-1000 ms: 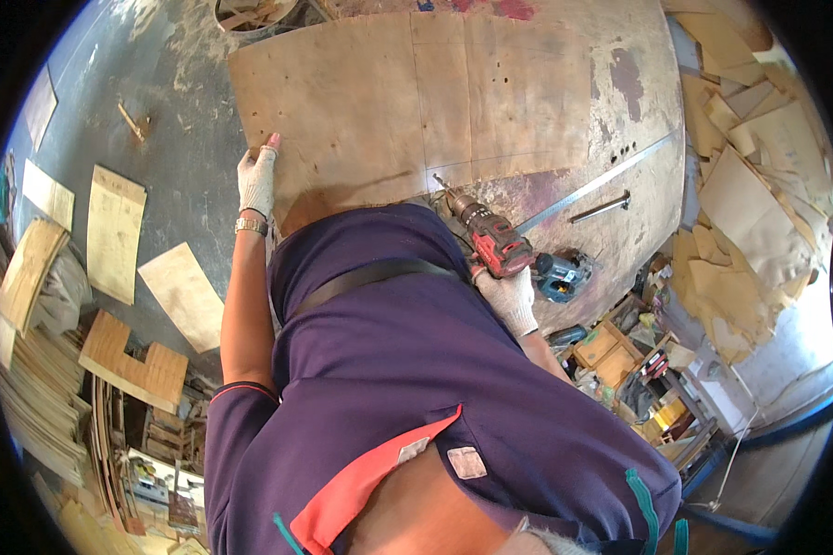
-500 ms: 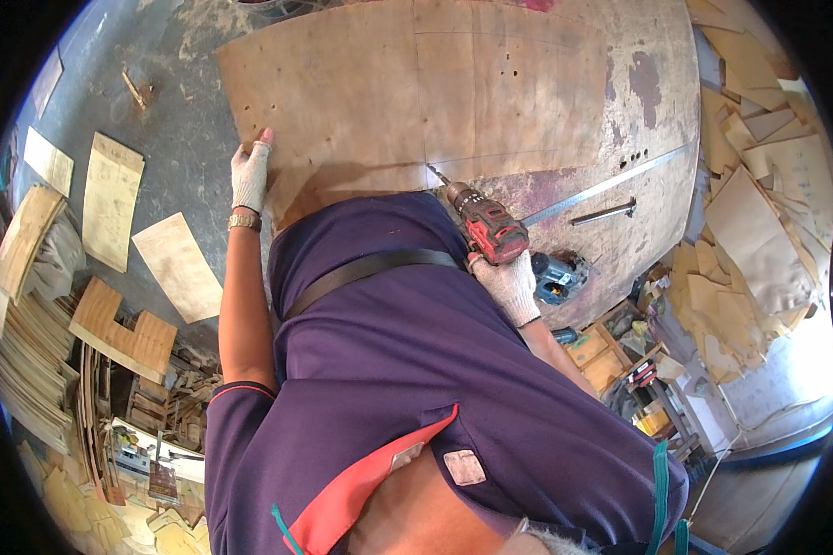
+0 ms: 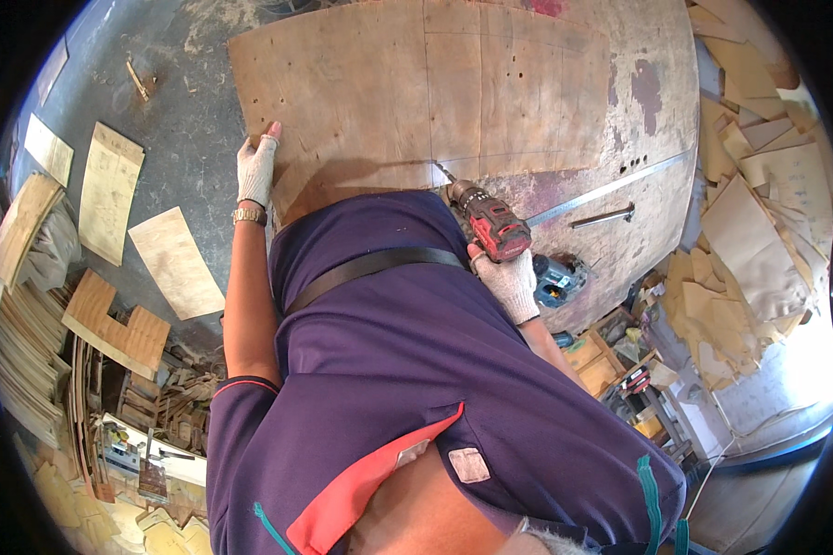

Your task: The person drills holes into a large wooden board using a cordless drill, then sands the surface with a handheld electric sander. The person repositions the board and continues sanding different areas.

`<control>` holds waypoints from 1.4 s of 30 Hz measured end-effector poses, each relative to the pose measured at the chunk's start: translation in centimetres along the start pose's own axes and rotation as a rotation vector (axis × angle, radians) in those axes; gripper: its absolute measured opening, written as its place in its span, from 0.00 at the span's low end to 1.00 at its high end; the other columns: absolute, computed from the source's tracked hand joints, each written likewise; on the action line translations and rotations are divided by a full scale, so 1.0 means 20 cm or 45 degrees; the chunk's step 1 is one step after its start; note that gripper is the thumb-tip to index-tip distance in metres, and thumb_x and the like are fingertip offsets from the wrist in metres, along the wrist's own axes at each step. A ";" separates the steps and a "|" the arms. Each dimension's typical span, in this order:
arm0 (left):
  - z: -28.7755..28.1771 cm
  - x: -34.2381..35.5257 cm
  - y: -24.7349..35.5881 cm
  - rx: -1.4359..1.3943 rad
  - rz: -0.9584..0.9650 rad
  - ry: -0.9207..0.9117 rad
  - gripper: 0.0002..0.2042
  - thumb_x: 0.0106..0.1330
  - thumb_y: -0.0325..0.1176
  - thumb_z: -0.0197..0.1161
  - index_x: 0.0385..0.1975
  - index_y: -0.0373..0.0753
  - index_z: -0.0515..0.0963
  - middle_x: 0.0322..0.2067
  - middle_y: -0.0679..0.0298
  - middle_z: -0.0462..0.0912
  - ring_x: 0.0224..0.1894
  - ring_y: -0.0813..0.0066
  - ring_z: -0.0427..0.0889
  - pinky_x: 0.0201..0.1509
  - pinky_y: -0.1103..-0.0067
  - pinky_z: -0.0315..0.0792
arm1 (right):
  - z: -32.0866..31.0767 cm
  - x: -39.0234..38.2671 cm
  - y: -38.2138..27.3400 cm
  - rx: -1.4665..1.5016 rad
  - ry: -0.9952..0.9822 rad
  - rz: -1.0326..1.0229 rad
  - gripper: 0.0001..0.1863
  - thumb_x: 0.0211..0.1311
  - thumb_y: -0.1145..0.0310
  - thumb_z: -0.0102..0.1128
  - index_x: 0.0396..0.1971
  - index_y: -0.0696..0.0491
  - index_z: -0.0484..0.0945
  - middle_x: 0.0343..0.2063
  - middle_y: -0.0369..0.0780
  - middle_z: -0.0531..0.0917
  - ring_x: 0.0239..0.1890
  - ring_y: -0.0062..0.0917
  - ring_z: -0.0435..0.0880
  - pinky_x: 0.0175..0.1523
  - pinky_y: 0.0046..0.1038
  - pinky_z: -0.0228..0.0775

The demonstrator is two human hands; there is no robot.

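Note:
A curved-edged plywood sheet (image 3: 361, 92) with pencil lines and small holes lies on a worn work surface (image 3: 657, 139). My gloved left hand (image 3: 254, 166) grips its left edge, thumb on the face. In my gloved right hand (image 3: 500, 276) is a red-and-black drill (image 3: 491, 222), its bit (image 3: 444, 171) pointing at the sheet's near edge beside a marked line; whether it touches I cannot tell. A steel rule (image 3: 602, 185) lies right of the drill, a metal bar tool (image 3: 602, 216) below that. A blue power tool (image 3: 557, 282) sits just right of my right hand.
Loose pale boards (image 3: 106, 190) lie on the grey floor (image 3: 167, 129) at left. A notched board (image 3: 111, 319) and stacked strips (image 3: 28, 351) are at lower left. Cardboard-like offcuts (image 3: 759, 250) pile at far right, with a cluttered crate (image 3: 602, 361) of tools at lower right.
The sheet, drill and both hands sit somewhat higher in the picture than a second ago, as do the surface and tools around them. Both grips look the same.

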State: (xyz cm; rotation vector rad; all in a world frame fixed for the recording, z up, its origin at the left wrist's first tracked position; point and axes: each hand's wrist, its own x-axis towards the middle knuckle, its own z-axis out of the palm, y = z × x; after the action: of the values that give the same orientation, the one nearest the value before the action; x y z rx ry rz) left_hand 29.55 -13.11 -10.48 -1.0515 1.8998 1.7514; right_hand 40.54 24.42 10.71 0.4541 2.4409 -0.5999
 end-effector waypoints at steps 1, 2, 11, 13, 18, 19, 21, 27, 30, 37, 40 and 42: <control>0.00 0.01 -0.01 -0.024 0.002 -0.002 0.24 0.68 0.47 0.70 0.54 0.33 0.82 0.46 0.65 0.85 0.47 0.78 0.80 0.54 0.78 0.73 | 0.00 0.00 0.00 -0.005 0.006 -0.011 0.20 0.58 0.51 0.68 0.43 0.51 0.86 0.37 0.49 0.88 0.42 0.48 0.87 0.45 0.46 0.79; 0.00 0.00 -0.01 -0.047 0.002 -0.006 0.24 0.68 0.47 0.70 0.54 0.33 0.82 0.46 0.65 0.85 0.47 0.78 0.80 0.54 0.78 0.74 | 0.01 0.00 0.01 -0.011 0.012 -0.019 0.20 0.58 0.51 0.68 0.43 0.51 0.86 0.37 0.49 0.88 0.42 0.48 0.87 0.45 0.46 0.79; -0.01 0.00 -0.05 -0.035 0.000 0.015 0.23 0.67 0.47 0.71 0.52 0.33 0.83 0.44 0.67 0.86 0.45 0.79 0.80 0.52 0.78 0.74 | -0.02 0.00 -0.01 0.007 -0.142 0.089 0.21 0.57 0.56 0.72 0.46 0.52 0.84 0.41 0.46 0.85 0.46 0.43 0.85 0.51 0.42 0.76; -0.01 0.01 -0.07 -0.056 0.012 0.015 0.23 0.67 0.47 0.71 0.52 0.34 0.83 0.44 0.66 0.86 0.45 0.79 0.81 0.52 0.78 0.74 | -0.02 0.00 -0.01 0.014 -0.140 0.094 0.21 0.57 0.55 0.72 0.47 0.52 0.84 0.42 0.46 0.85 0.46 0.44 0.85 0.51 0.43 0.76; 0.00 0.00 -0.05 -0.075 0.016 0.008 0.23 0.67 0.48 0.71 0.52 0.34 0.84 0.44 0.66 0.86 0.45 0.78 0.81 0.52 0.78 0.74 | 0.00 -0.01 0.00 -0.024 0.027 -0.051 0.21 0.59 0.52 0.68 0.43 0.53 0.85 0.36 0.49 0.88 0.42 0.47 0.87 0.44 0.44 0.79; 0.00 -0.01 -0.05 -0.063 0.015 0.012 0.24 0.67 0.48 0.71 0.52 0.34 0.84 0.44 0.66 0.86 0.45 0.78 0.81 0.52 0.78 0.74 | 0.00 -0.01 0.00 -0.027 0.033 -0.063 0.21 0.59 0.52 0.68 0.43 0.53 0.85 0.37 0.49 0.88 0.42 0.47 0.87 0.45 0.44 0.79; 0.00 -0.02 -0.03 -0.048 -0.003 0.018 0.24 0.67 0.48 0.71 0.52 0.34 0.84 0.44 0.66 0.86 0.45 0.78 0.81 0.52 0.78 0.74 | 0.00 -0.01 0.00 -0.035 0.046 -0.086 0.21 0.59 0.52 0.68 0.43 0.52 0.85 0.37 0.49 0.88 0.43 0.48 0.87 0.45 0.44 0.79; -0.01 0.00 -0.06 -0.054 -0.017 0.012 0.25 0.66 0.49 0.72 0.52 0.33 0.84 0.44 0.65 0.86 0.45 0.77 0.81 0.52 0.78 0.75 | 0.00 0.00 0.00 0.020 0.045 -0.064 0.20 0.59 0.52 0.68 0.43 0.52 0.86 0.37 0.49 0.88 0.42 0.48 0.87 0.44 0.44 0.79; -0.01 0.01 -0.07 -0.040 -0.017 0.015 0.25 0.66 0.49 0.72 0.52 0.33 0.84 0.44 0.65 0.86 0.45 0.77 0.81 0.52 0.77 0.75 | -0.02 0.00 -0.03 -0.033 -0.007 -0.017 0.20 0.59 0.52 0.68 0.43 0.51 0.86 0.37 0.49 0.88 0.43 0.48 0.87 0.44 0.44 0.79; -0.01 0.01 -0.06 -0.038 -0.024 0.030 0.25 0.67 0.48 0.72 0.53 0.33 0.83 0.45 0.65 0.86 0.46 0.77 0.81 0.53 0.77 0.74 | -0.01 0.02 -0.02 -0.108 0.033 -0.098 0.18 0.58 0.53 0.66 0.41 0.51 0.85 0.35 0.49 0.87 0.41 0.48 0.87 0.45 0.46 0.78; 0.01 -0.03 -0.03 -0.046 0.022 0.045 0.24 0.67 0.47 0.71 0.54 0.33 0.83 0.46 0.64 0.86 0.47 0.76 0.81 0.54 0.77 0.74 | -0.01 0.04 -0.02 -0.245 0.012 -0.123 0.16 0.57 0.56 0.65 0.38 0.52 0.85 0.34 0.49 0.87 0.40 0.48 0.86 0.46 0.46 0.78; 0.01 -0.04 -0.02 -0.064 0.047 0.048 0.24 0.67 0.47 0.71 0.54 0.33 0.83 0.46 0.64 0.86 0.47 0.76 0.81 0.54 0.77 0.74 | -0.05 0.04 -0.11 -0.192 -0.015 -0.036 0.15 0.56 0.57 0.63 0.37 0.52 0.84 0.34 0.49 0.87 0.40 0.48 0.86 0.46 0.46 0.78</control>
State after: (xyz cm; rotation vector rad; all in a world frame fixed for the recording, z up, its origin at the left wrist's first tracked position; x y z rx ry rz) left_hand 30.29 -12.62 -10.32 -1.0811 1.9182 1.8210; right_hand 38.44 23.15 11.67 0.3544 2.4636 -0.4245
